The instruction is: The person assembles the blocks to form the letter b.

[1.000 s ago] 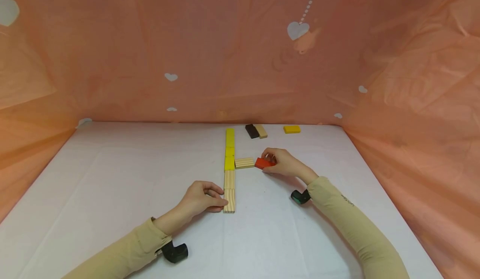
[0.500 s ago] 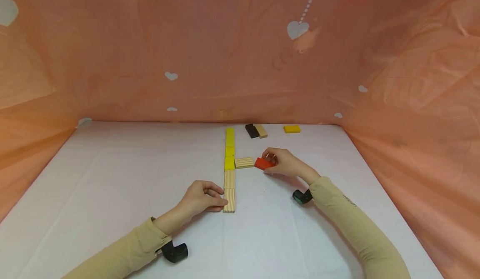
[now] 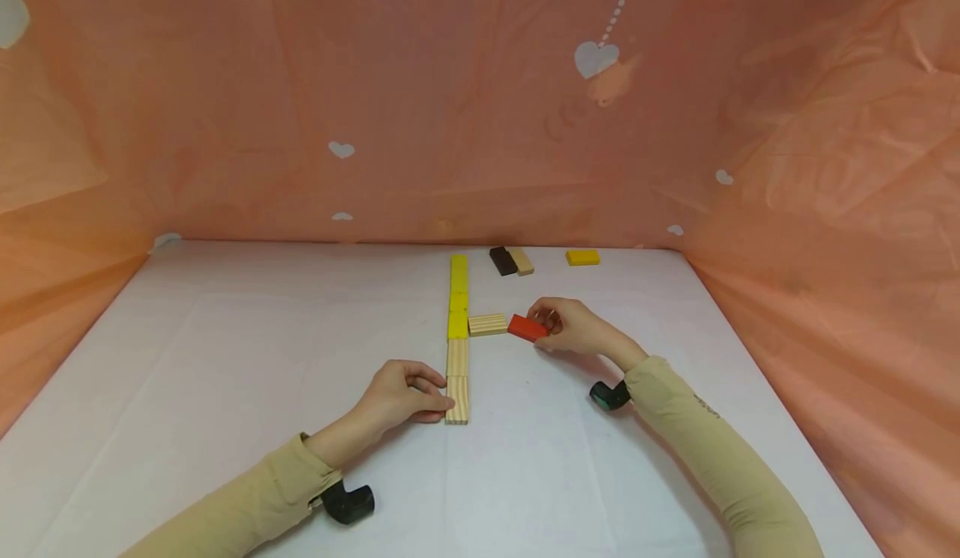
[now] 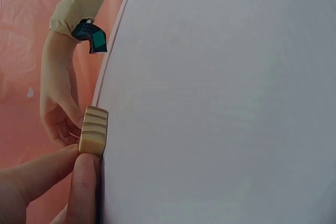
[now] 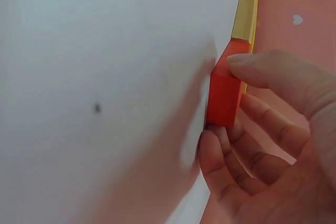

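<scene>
Pink backdrop (image 3: 450,117), white table (image 3: 262,316). Block row (image 3: 457,358): yellow far half, plain near half. Crosspiece (image 3: 487,325): plain, right of row. Red block (image 3: 527,328): farther right of row, skewed, between pinching thumb and fingers of right hand (image 3: 568,325). Left hand (image 3: 394,398): fingers relaxed, tips touching row's left side, near end.

1. Left forearm (image 3: 240,491): tan-sleeved, entering from lower left, slanting forward and inward. Wrist (image 3: 330,443) bare past the cuff.
2. Left hand (image 3: 397,396): nearer the body of the pair. Fingers (image 3: 420,370) loosely bent, directed right; thumb tip and index tip set apart.
3. Right forearm (image 3: 705,437): tan-sleeved, entering from lower right, slanting forward and inward.
4. Right hand (image 3: 573,325): farther forward, directed left. Thumb (image 5: 268,70) extended, opposing bent fingers in a grip; palm side shown in the right wrist view.
</scene>
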The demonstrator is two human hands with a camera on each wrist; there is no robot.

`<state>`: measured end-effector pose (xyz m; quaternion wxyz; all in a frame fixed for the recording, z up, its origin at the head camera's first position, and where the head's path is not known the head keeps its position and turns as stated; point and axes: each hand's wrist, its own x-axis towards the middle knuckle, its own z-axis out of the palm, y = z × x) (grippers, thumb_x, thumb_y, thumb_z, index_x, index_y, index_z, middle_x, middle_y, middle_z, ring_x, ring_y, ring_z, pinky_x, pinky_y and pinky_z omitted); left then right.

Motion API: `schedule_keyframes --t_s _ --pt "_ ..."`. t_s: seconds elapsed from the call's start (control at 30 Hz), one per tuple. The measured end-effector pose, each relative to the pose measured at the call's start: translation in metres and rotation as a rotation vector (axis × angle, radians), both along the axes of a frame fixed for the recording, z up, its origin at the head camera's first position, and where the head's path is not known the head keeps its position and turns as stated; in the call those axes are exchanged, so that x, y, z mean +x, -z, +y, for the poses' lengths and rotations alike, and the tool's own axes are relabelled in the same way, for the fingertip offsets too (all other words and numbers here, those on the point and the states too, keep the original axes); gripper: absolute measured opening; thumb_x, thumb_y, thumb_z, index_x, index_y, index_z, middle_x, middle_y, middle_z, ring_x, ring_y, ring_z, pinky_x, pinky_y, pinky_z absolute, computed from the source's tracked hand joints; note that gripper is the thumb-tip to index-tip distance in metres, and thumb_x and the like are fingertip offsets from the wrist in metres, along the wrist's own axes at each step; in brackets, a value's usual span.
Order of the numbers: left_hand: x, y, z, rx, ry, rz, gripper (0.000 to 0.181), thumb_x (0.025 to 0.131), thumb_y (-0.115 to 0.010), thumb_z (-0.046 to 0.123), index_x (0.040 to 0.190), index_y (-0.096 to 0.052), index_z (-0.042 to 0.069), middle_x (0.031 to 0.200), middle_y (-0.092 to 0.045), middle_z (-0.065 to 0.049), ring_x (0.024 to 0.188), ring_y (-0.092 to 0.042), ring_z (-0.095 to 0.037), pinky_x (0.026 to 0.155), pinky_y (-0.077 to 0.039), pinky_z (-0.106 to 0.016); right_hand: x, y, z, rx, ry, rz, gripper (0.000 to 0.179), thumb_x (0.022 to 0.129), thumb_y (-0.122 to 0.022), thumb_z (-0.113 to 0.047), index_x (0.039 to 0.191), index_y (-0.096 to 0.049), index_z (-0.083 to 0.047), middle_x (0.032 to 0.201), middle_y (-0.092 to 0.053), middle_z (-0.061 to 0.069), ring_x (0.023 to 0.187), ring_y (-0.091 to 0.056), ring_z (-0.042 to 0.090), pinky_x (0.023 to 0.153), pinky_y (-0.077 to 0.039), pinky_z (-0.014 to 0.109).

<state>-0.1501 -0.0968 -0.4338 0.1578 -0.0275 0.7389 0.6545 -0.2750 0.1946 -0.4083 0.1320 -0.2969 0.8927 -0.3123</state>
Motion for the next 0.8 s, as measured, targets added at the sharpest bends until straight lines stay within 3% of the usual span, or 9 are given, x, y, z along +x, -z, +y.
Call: schedule_keyframes --t_s 0.8 --pt "0.0004 0.0036 -0.0006 0.007 0.019 0.026 0.028 0.072 -0.079 -0.006 0.096 -0.063 -0.009 0.073 -0.062 -0.011 0.062 -0.066 -0.019 0.063 -0.062 -0.034 -0.0017 -0.0031 0.0032 -0.009 -0.008 0.030 0.033 0.083 -0.074 -0.009 0.112 -0.061 -0.004 0.098 -0.062 0.006 0.091 -0.056 0.022 0.082 -0.053 0.033"
